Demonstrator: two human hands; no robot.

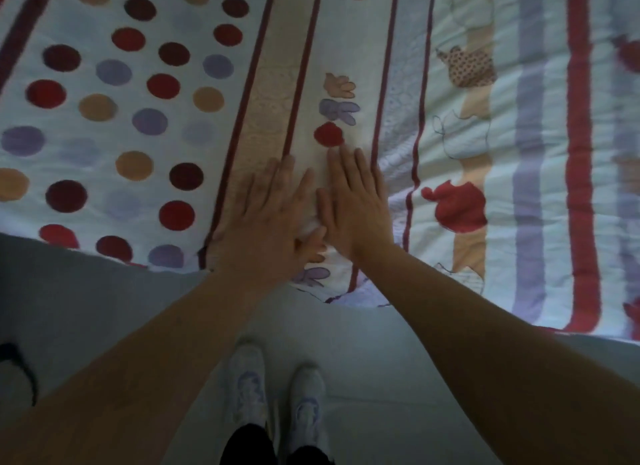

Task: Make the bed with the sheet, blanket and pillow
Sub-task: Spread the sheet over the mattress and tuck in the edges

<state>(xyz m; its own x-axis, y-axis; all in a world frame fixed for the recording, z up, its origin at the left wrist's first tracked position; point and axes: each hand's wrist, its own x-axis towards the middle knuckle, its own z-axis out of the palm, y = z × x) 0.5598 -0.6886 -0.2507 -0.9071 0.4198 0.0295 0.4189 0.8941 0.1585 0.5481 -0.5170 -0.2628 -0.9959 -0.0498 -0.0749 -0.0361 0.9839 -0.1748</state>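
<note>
A patterned blanket (pixel 450 118) lies spread across the bed, with coloured dots on its left part, dark red stripes down the middle and red and purple stripes on the right. My left hand (pixel 270 218) lies flat on the blanket near its front edge, fingers straight and spread. Beside it, my right hand (pixel 353 204) rests flat on the same striped band, and the thumbs of the two hands touch. Neither hand holds anything. No pillow is in view, and the sheet cannot be told apart.
The blanket's front edge (pixel 138 262) hangs over the bed side just in front of me. Below it is a pale grey floor (pixel 398 378) with my white shoes (pixel 277 405) on it. A dark cord or strap (pixel 20 364) lies at the lower left.
</note>
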